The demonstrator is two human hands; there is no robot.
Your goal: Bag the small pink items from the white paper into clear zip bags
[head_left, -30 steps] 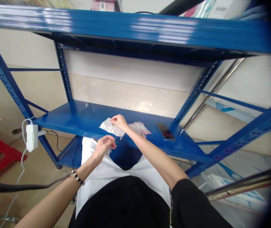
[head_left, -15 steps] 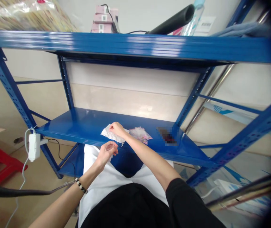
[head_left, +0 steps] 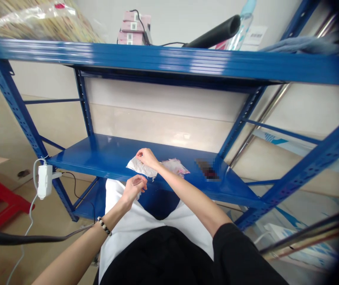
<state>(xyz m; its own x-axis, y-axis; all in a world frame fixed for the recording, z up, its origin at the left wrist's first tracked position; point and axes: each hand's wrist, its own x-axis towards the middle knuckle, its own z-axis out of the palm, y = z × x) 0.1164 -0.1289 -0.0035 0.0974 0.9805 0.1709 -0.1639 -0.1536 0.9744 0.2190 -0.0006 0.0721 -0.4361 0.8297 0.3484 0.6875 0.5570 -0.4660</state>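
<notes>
My left hand [head_left: 134,188] is closed in front of the shelf's front edge, above my lap. Its fingers hold a small clear plastic bag [head_left: 137,181], of which only part shows. On the blue shelf [head_left: 116,148] lies a white, crumpled-looking packet [head_left: 141,168] with loose white bits at its front edge. My right hand [head_left: 148,157] is over this packet, thumb and fingers pinched together; whatever is between them is too small to make out. Just right of the packet are several clear bags with pink edges [head_left: 175,166], partly behind my right forearm.
A blurred-out dark flat object [head_left: 207,169] lies on the shelf's right part. Above runs the upper shelf beam [head_left: 157,59], bearing boxes [head_left: 133,31], a black tube [head_left: 213,33] and a bottle [head_left: 242,29]. A white power strip [head_left: 44,181] hangs at the left post, near a red stool [head_left: 6,202].
My right hand has shifted slightly up over the white packet, its fingers still pinched. The left hand stays nearly in place with the clear plastic. The camera has tilted a little.
</notes>
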